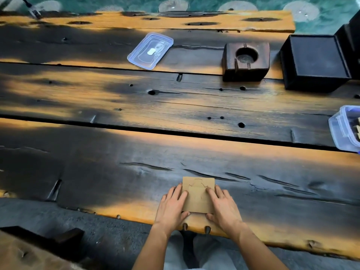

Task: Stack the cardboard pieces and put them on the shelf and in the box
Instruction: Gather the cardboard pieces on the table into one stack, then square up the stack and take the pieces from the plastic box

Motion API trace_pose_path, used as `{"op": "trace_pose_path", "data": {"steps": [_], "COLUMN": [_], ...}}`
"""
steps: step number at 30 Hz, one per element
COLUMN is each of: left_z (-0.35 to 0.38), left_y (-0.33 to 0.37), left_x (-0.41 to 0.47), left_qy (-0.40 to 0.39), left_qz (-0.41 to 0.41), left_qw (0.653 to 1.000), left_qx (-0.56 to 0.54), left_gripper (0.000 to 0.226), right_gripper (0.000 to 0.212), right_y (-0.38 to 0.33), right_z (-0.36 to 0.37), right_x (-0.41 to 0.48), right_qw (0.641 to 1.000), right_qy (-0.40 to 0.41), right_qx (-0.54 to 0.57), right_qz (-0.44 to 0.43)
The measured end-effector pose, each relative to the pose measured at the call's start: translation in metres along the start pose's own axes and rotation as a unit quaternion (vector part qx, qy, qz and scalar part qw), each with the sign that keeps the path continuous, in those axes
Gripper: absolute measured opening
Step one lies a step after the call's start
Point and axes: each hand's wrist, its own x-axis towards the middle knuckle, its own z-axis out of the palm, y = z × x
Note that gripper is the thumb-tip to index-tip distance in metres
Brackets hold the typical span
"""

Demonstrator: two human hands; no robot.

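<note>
A small stack of brown cardboard pieces point(197, 199) lies flat near the front edge of the wooden table point(116, 172); the top piece has a cut outline. My left hand point(172, 207) holds the stack's left side, fingers on top and thumb at the near edge. My right hand point(222, 206) grips the right side the same way. A clear plastic box point(342, 131) sits at the right edge of the table with more cardboard pieces inside, only partly in view.
The clear box lid point(150, 50) lies at the back centre. A dark wooden block with a round hollow point(245, 61) and a black square box point(315, 62) stand at the back right. A dark bench point(48, 242) is below the table at left.
</note>
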Motion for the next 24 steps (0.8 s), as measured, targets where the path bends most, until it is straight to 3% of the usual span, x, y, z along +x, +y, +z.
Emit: {"op": "trace_pose_path", "data": {"steps": [11,15,17,19,21,24], "left_z": [-0.010,-0.014,-0.016,-0.016,-0.014,-0.008], "left_y": [-0.009,0.004,0.012,0.020,0.027,0.030], "left_x": [0.011,-0.002,-0.005,-0.001,0.007,0.018], "left_qy": [-0.032,0.041,0.117,0.155,0.129,0.105], "left_qz": [0.019,-0.024,-0.104,-0.217,-0.294,-0.324], "left_qw": [0.999,0.994,0.958,0.885,0.824,0.800], "left_qx": [0.026,-0.096,-0.240,-0.382,-0.468,-0.494], "left_gripper": [0.067,0.083,0.079,0.063,0.057,0.056], "right_gripper": [0.084,0.089,0.089,0.077,0.067,0.066], "right_y": [0.012,0.004,0.003,0.001,0.001,-0.001], "right_z": [0.003,0.002,0.002,0.001,-0.001,-0.005], "right_x": [0.008,-0.004,-0.010,-0.011,-0.003,0.010], "right_qw": [0.999,0.993,0.968,0.925,0.895,0.891], "right_qy": [0.026,0.032,0.094,0.144,0.125,0.053], "right_qx": [0.024,0.113,0.217,0.306,0.356,0.361], "right_qz": [-0.019,0.021,0.086,0.170,0.237,0.271]}}
